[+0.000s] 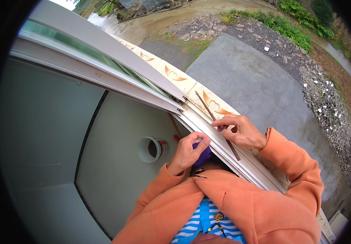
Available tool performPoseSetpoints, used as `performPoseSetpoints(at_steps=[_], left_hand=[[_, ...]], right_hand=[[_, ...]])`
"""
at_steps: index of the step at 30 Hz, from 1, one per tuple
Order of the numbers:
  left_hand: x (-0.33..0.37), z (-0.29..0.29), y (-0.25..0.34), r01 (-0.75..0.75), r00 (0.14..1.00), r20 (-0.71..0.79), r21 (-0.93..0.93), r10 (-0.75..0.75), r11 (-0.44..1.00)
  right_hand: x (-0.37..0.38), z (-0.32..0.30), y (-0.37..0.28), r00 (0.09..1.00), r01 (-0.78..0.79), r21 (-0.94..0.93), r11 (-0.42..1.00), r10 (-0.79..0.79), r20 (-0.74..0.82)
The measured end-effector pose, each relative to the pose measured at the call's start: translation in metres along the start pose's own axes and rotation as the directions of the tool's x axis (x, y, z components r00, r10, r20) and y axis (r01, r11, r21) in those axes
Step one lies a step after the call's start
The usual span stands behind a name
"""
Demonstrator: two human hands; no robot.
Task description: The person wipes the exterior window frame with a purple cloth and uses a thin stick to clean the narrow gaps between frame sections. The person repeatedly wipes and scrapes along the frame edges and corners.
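A thin brown stick slants across the white sliding-window track. My right hand is closed around its middle, fingertips pinched; both ends of the stick stick out past the hand. On the inner side of the track, my left hand is held with thumb and fingers drawn together, and I cannot make out what is in them. Right beside and below it shows a purple thing, partly hidden by the hand; its kind is unclear.
White window sashes with greenish glass stand at the upper left. Patterned tiles line the outer ledge. Indoors, a white bucket with dark contents stands on the floor. Outside, far below, lie a concrete slab and gravel.
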State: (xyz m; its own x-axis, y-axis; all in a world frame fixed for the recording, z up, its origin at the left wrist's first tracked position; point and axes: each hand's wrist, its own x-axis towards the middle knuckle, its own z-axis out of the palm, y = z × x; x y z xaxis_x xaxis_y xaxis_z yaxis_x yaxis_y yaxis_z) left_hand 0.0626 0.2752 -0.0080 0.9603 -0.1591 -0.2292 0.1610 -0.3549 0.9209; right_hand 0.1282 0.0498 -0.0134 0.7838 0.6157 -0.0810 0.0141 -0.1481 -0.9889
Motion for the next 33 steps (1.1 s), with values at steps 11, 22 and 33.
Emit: performPoseSetpoints(at_steps=[11, 22, 33], left_hand=[[0.037, 0.002, 0.001, 0.340, 0.934, 0.284, -0.536, -0.214, 0.773], [0.043, 0.006, 0.005, 0.340, 0.938, 0.238, -0.481, -0.254, 0.808], [0.015, 0.005, -0.016, 0.117, 0.993, 0.037, -0.294, -0.111, 0.949]], right_hand=[[-0.025, 0.029, -0.017, 0.993, -0.006, -0.039, 0.999, 0.001, -0.115], [-0.083, 0.041, -0.031, 0.950, 0.048, -0.711, 0.701, -0.252, -0.184], [-0.042, 0.043, 0.001, 0.984, 0.037, -0.795, 0.606, -0.160, -0.076]])
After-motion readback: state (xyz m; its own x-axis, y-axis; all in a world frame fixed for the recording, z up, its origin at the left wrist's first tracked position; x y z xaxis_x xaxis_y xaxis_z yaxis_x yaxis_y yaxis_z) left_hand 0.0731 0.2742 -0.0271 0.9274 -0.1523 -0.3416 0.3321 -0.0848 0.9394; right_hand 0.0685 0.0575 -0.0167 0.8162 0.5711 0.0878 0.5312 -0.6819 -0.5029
